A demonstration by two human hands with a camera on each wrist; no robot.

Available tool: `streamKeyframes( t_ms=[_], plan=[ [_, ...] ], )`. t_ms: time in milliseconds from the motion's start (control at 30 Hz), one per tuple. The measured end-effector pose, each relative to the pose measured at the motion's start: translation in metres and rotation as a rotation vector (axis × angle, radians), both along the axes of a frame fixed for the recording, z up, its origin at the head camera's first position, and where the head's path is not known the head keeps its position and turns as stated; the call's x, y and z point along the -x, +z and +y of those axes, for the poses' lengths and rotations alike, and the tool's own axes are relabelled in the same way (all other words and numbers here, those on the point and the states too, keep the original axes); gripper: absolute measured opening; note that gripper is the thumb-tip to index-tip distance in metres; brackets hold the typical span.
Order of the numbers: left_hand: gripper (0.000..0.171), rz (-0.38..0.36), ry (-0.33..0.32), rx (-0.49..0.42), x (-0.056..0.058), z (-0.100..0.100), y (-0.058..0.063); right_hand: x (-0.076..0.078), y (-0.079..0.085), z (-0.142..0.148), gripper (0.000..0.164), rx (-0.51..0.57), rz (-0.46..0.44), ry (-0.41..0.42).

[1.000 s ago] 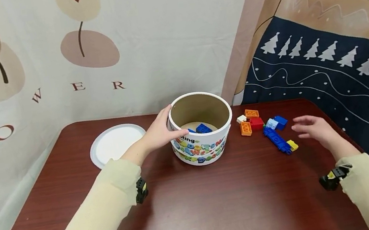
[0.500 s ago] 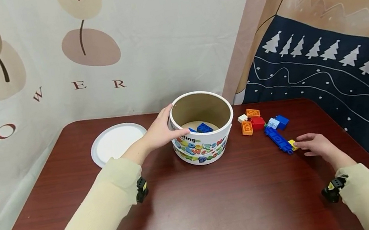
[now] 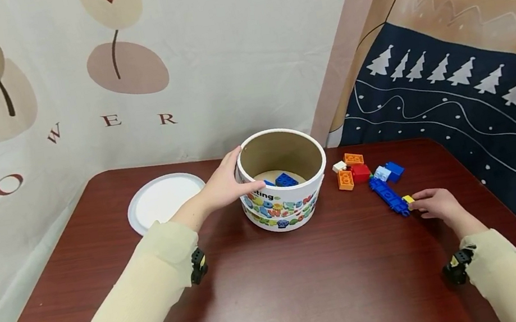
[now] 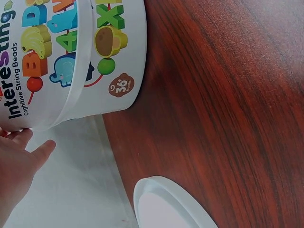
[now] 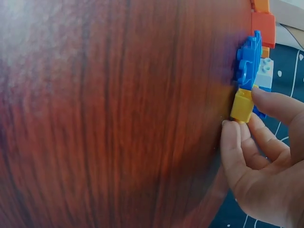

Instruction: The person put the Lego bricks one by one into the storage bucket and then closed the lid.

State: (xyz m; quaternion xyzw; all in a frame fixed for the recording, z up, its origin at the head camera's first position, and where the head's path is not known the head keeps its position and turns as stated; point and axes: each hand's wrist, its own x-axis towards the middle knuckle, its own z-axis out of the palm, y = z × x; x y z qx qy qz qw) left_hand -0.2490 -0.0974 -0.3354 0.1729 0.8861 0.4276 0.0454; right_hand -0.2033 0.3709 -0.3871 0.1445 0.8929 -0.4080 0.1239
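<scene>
My left hand (image 3: 226, 183) grips the rim of a round white bucket (image 3: 286, 207) printed with coloured letters, its thumb along the near side. Blue toy bricks (image 3: 286, 180) lie on the bucket's floor. Over at the right, my right hand (image 3: 442, 205) pinches a small yellow brick (image 5: 242, 106) between thumb and fingers. That brick sits against the end of a long blue toy base (image 3: 388, 196). In the left wrist view the fingertips (image 4: 43, 151) show at the bucket's edge, while the rest of the grip is out of frame.
Between bucket and right hand lie orange bricks (image 3: 345, 180), a red brick (image 3: 360, 172), a white piece (image 3: 339, 167), a light blue brick (image 3: 382, 173) and a blue brick (image 3: 395, 170). A white round lid (image 3: 162, 201) rests left of the bucket. Printed cloths hang behind the table.
The right hand has come down and in to the yellow brick and now pinches it. The left hand and bucket have stayed in place.
</scene>
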Motion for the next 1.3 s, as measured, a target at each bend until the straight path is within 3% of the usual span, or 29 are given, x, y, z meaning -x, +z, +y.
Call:
streamKeyframes(
  t_ms=[267,467,867,1067,1300],
  plan=[
    [0.100,-0.002,-0.002,-0.004,-0.001,0.000,0.003,-0.003,0.006,0.002,0.050,0.112,-0.021,-0.035],
    [0.100,-0.008,-0.003,-0.003,-0.001,0.000,0.002,-0.004,0.012,0.001,0.050,0.130,-0.001,-0.076],
    [0.100,0.002,-0.010,-0.011,0.002,-0.001,-0.001,-0.004,0.015,-0.001,0.045,-0.080,0.194,-0.160],
    [0.100,0.007,-0.013,-0.015,0.002,0.000,-0.001,-0.001,0.023,-0.001,0.048,-0.025,0.218,-0.155],
    [0.102,0.002,-0.010,-0.006,0.002,-0.001,-0.001,0.009,0.045,-0.015,0.052,0.088,0.247,-0.129]
  ],
)
